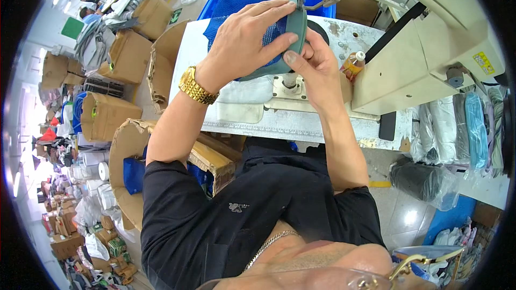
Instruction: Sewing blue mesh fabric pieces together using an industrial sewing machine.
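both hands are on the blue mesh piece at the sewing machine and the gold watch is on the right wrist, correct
Not quite: the head view shows the gold watch on the left wrist. The left hand and right hand are indeed both on the blue mesh piece at the sewing machine.

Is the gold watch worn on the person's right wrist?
No, the gold watch circles the left wrist, below the left hand resting on the blue mesh piece.
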Tool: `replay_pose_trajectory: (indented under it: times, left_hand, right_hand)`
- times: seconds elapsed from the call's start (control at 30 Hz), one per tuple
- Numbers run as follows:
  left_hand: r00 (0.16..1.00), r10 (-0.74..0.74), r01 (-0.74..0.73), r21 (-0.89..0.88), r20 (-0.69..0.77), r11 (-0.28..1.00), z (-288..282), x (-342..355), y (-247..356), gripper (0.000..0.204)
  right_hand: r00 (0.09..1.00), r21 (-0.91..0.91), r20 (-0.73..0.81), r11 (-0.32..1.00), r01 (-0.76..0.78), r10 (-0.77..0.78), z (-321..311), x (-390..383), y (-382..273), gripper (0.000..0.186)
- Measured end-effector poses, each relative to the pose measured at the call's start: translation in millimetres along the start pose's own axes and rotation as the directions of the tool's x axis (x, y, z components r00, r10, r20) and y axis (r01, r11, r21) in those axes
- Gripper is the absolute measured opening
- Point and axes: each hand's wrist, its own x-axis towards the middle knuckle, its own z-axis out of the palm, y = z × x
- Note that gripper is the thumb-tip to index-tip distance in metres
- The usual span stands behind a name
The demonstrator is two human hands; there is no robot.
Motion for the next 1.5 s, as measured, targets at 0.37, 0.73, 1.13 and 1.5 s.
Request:
replay_pose_trajectory:
  times: [0.37,0.73,1.13,1.5]
  left_hand:
    - [0.999,-0.035,0.035,-0.029,-0.005,0.999,3,10,-9,0.045]
    - [1.000,0.028,-0.028,-0.101,-0.002,0.995,-7,-1,4,0.039]
    - [0.999,0.033,-0.039,-0.238,-0.031,0.970,2,7,-22,0.040]
    - [1.000,-0.012,0.013,-0.177,0.006,0.984,-1,16,-18,0.038]
  right_hand:
    - [1.000,0.093,-0.023,0.996,-0.015,0.017,-3,11,2,0.037]
    - [1.000,0.141,-0.008,0.990,-0.011,0.012,-9,6,5,0.030]
    - [1.000,0.047,-0.014,0.999,0.015,-0.015,-6,15,0,0.025]
    - [0.998,0.159,-0.062,0.987,0.028,-0.018,-8,25,6,0.014]
